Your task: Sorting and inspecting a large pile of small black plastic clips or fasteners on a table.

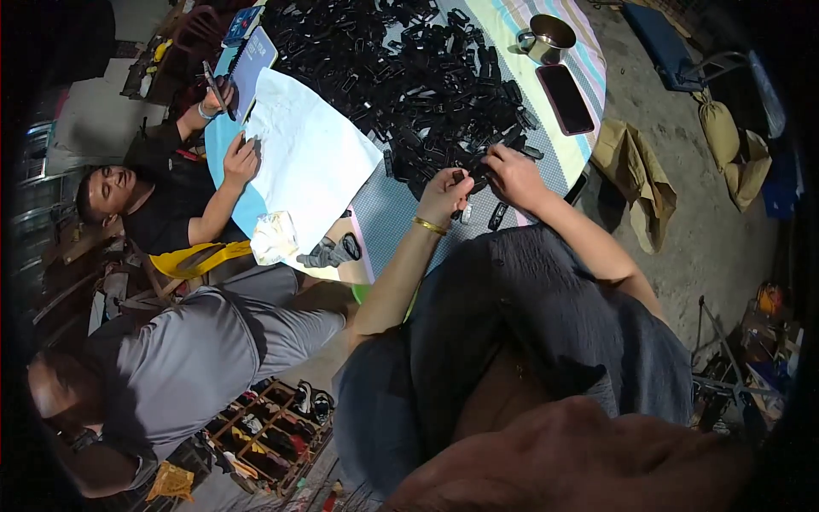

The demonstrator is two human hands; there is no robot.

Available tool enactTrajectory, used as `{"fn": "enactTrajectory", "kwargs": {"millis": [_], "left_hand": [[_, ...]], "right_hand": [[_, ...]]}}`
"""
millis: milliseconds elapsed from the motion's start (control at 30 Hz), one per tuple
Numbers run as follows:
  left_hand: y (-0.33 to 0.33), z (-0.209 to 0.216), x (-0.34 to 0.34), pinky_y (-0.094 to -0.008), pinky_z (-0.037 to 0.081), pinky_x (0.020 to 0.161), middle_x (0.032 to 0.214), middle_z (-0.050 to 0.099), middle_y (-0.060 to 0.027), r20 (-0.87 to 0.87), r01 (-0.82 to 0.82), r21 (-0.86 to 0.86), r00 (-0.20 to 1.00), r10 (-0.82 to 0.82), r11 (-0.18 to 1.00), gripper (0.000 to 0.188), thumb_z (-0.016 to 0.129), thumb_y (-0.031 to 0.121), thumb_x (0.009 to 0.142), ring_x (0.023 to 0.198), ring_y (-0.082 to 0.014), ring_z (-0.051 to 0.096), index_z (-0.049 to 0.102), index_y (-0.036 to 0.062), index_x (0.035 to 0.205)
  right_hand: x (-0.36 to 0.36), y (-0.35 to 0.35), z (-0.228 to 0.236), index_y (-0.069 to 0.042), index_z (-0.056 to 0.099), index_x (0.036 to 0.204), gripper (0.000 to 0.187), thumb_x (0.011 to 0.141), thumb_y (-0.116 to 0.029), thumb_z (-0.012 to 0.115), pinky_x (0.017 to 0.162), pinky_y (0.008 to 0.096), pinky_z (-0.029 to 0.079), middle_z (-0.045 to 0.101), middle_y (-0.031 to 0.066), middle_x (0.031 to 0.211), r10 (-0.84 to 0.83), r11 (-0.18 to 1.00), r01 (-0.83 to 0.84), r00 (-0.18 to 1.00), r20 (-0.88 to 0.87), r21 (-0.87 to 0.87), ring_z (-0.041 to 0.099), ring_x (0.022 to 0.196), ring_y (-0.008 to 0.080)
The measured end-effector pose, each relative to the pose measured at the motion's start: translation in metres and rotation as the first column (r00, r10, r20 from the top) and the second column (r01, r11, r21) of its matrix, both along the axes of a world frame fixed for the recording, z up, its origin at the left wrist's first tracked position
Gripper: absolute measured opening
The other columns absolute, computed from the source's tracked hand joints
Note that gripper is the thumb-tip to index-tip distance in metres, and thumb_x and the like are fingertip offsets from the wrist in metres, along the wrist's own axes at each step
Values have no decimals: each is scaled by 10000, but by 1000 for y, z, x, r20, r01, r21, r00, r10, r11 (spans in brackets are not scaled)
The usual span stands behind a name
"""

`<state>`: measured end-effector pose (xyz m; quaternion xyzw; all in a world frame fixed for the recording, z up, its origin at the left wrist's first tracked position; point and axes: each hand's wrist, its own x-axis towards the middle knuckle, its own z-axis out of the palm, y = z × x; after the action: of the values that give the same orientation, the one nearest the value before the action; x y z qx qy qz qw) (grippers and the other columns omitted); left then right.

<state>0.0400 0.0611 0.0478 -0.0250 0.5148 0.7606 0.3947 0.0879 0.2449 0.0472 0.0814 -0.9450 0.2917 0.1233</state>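
Note:
A large heap of small black plastic pieces (401,85), several shaped like oblong buckles, covers much of the table. At its near edge my left hand (442,198), with a gold bangle at the wrist, pinches a small black plastic piece (459,177) between thumb and fingers. My right hand (517,179) is just to the right, its fingers curled together at the heap's edge; what they grip is hidden among the black pieces. A loose black buckle-like piece (498,215) lies below the hands. A small pale piece (466,213) is beside my left fingers.
The table (388,218) has a patterned cloth. A metal mug (548,39) and a phone (565,99) stand at the right. A white sheet (311,158) lies left, near a person (162,188) holding a dark object and another person (188,358) in grey. A brown bag (633,183) is beside the table.

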Motion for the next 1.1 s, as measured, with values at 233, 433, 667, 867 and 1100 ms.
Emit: {"fn": "enactTrajectory", "kwargs": {"millis": [233,433,667,867,1100], "left_hand": [[1,-2,8,-189,392,503,862,619,-61,77,-51,68,996,46,996,240,563,84,841,621,-51,497,506,63,1073],[-3,-3,1,-223,463,585,923,590,-30,214,-77,122,975,50,989,347,554,94,846,710,-79,538,475,63,1183],[-4,-5,3,-188,467,605,925,605,-25,-130,-43,-15,991,41,999,325,556,78,845,695,-66,553,522,40,1166],[2,6,3,-184,465,578,797,598,5,-395,-152,-81,912,108,985,299,629,52,771,634,-48,540,597,19,1067],[5,27,4,-198,489,645,867,642,-58,-375,-167,-133,921,106,977,289,644,-4,746,717,-74,579,609,-21,1033]], "right_hand": [[-1,-16,7,-26,551,886,251,717,-195,628,611,388,466,555,142,802,-94,993,96,995,23,-70,576,733,316],[-8,-27,-1,-28,549,803,320,682,-287,693,579,390,453,570,131,707,-176,978,185,981,85,-102,578,686,324],[-16,-20,-2,-22,616,922,233,707,-79,682,570,209,429,572,15,750,-181,629,317,948,264,-710,539,676,68],[-8,-15,36,-9,616,965,234,735,-19,652,640,202,441,570,47,908,69,734,5,994,81,-679,543,748,89],[4,-26,41,13,620,965,236,733,-14,658,643,211,460,587,71,883,-48,680,77,997,61,-729,571,752,119]]}}
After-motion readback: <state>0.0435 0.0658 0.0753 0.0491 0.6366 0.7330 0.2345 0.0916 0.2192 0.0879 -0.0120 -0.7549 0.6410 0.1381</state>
